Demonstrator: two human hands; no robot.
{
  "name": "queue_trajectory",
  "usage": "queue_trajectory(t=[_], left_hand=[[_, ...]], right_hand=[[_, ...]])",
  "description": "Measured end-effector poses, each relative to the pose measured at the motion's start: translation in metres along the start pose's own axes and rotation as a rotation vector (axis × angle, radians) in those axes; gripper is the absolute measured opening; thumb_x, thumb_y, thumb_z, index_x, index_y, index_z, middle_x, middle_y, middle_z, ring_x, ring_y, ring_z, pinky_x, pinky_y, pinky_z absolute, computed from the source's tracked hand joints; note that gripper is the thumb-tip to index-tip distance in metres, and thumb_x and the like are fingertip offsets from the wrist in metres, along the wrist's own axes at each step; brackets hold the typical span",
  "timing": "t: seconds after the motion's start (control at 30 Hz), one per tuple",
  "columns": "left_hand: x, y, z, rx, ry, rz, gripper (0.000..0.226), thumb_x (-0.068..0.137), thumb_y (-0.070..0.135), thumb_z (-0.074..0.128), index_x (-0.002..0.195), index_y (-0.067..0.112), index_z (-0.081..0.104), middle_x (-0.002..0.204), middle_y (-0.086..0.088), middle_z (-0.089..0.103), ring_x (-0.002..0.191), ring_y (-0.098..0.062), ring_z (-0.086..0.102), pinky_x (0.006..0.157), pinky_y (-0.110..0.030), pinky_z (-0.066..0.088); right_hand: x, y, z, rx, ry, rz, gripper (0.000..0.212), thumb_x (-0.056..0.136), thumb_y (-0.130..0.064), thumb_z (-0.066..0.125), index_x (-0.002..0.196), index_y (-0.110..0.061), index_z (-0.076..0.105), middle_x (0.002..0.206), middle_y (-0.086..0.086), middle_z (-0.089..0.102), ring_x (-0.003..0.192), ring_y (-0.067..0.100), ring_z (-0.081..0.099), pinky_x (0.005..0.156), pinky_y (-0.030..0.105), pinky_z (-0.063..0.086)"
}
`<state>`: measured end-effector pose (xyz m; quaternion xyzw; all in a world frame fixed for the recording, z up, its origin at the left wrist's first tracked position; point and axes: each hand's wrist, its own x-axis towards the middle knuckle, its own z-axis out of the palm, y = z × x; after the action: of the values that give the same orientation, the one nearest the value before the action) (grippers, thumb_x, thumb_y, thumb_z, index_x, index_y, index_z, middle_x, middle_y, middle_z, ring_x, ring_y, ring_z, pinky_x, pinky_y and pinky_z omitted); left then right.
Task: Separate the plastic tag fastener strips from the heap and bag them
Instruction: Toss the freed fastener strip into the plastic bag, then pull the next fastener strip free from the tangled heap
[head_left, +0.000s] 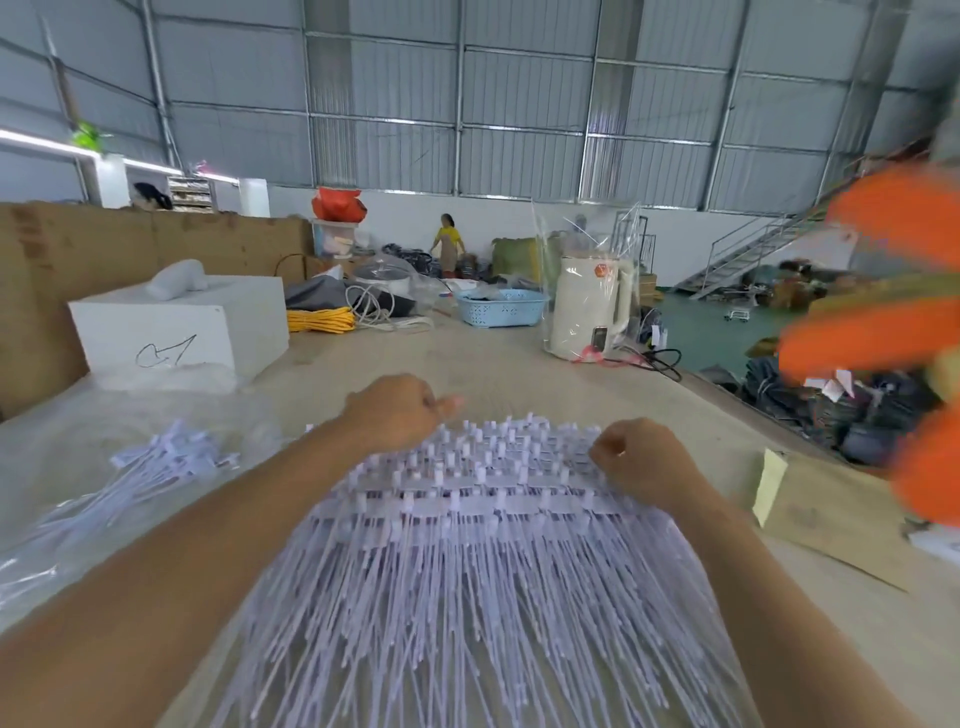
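Tag fastener strips (483, 519) — large heap, lower centre of table (509, 374), unbagged; left hand (395, 415) and right hand (639, 457) curled, gripping its top corners. Smaller bundle (171, 457) at left — on clear plastic.

two hands (400, 410), one kettle (589, 306), one basket (501, 307)

1. Grey corrugated metal walls (519, 93) with steel framing rise behind the cream kettle (589, 306).
2. A metal staircase (743, 254) climbs to the kettle's right, over a green floor (727, 332).
3. Left of the kettle, a cardboard partition (156, 234) edges the beige worktop (467, 364).
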<state>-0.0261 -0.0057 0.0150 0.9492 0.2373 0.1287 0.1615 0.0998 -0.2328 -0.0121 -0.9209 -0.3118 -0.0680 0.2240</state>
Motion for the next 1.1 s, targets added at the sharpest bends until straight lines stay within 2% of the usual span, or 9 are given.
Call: queue_trajectory(t=[0.07,0.13,0.27,0.37,0.43,0.6,0.7,0.9,1.1], left_hand=[[0.023,-0.005,-0.010,0.085,0.045,0.020,0.041,0.094,0.051,0.042,0.070,0.021,0.055,0.080,-0.002,0.061,0.090,-0.025,0.057,0.087,-0.037,0.044],[0.049,-0.016,-0.013,0.174,-0.070,0.020,0.031,0.096,0.038,0.047,0.092,0.013,0.065,0.104,-0.009,0.064,0.100,-0.026,0.057,0.086,-0.032,0.044],[0.093,-0.038,0.009,0.271,-0.289,-0.035,0.034,0.095,0.032,0.049,0.116,0.009,0.064,0.121,-0.009,0.061,0.102,-0.024,0.057,0.092,-0.033,0.045],[0.115,-0.048,0.039,0.274,-0.372,-0.045,0.036,0.093,0.037,0.048,0.108,0.009,0.066,0.107,-0.007,0.063,0.097,-0.024,0.058,0.094,-0.036,0.046],[0.123,-0.050,0.049,0.192,-0.366,-0.022,0.030,0.093,0.031,0.049,0.085,0.007,0.065,0.084,-0.008,0.058,0.079,-0.023,0.053,0.081,-0.032,0.045],[0.126,-0.055,0.038,0.033,-0.381,0.033,0.022,0.089,0.025,0.061,0.077,0.009,0.068,0.075,-0.006,0.061,0.070,-0.017,0.052,0.067,-0.025,0.042],[0.128,-0.056,0.033,-0.034,-0.305,0.039,0.023,0.087,0.023,0.065,0.086,0.000,0.071,0.089,-0.012,0.068,0.082,-0.021,0.059,0.071,-0.030,0.046],[0.127,-0.029,-0.002,-0.208,-0.070,0.113,0.025,0.091,0.034,0.059,0.077,0.014,0.055,0.076,-0.004,0.064,0.066,-0.016,0.055,0.067,-0.030,0.046],[0.097,0.031,-0.079,0.032,0.208,0.348,0.022,0.091,0.037,0.056,0.085,0.017,0.056,0.082,-0.004,0.061,0.079,-0.019,0.057,0.069,-0.029,0.044]], right_hand=[[0.000,-0.001,0.011,-0.080,0.031,0.000,0.028,0.093,-0.014,0.041,0.070,-0.011,0.055,0.074,0.007,0.060,0.071,0.025,0.056,0.065,0.026,0.036],[-0.001,-0.002,0.019,-0.145,0.062,-0.008,0.029,0.094,-0.015,0.036,0.069,-0.015,0.051,0.071,0.002,0.053,0.072,0.024,0.047,0.067,0.025,0.029],[0.000,0.000,0.030,-0.233,0.079,-0.010,0.030,0.098,-0.028,0.031,0.069,-0.023,0.036,0.073,-0.008,0.043,0.089,0.020,0.042,0.072,0.030,0.037],[0.001,-0.002,0.032,-0.274,0.103,-0.010,0.021,0.099,-0.036,0.029,0.085,-0.030,0.045,0.093,-0.010,0.051,0.101,0.016,0.046,0.073,0.030,0.036],[0.001,-0.002,0.032,-0.302,0.108,-0.014,0.023,0.099,-0.037,0.029,0.094,-0.032,0.051,0.100,-0.012,0.055,0.103,0.015,0.047,0.073,0.030,0.033],[0.001,-0.004,0.034,-0.256,0.140,-0.020,0.023,0.098,-0.029,0.033,0.083,-0.025,0.050,0.087,-0.006,0.055,0.086,0.018,0.054,0.072,0.029,0.037],[0.000,-0.005,0.034,-0.177,0.151,-0.012,0.023,0.097,-0.026,0.037,0.076,-0.025,0.048,0.083,-0.004,0.054,0.080,0.019,0.054,0.071,0.028,0.037],[-0.003,-0.004,0.028,-0.124,0.217,0.024,0.023,0.096,-0.027,0.039,0.089,-0.023,0.061,0.085,-0.004,0.064,0.081,0.019,0.061,0.076,0.030,0.036],[-0.003,-0.004,0.028,-0.002,0.229,0.084,0.024,0.095,-0.034,0.043,0.094,-0.022,0.064,0.094,-0.002,0.068,0.087,0.023,0.061,0.083,0.033,0.046]])
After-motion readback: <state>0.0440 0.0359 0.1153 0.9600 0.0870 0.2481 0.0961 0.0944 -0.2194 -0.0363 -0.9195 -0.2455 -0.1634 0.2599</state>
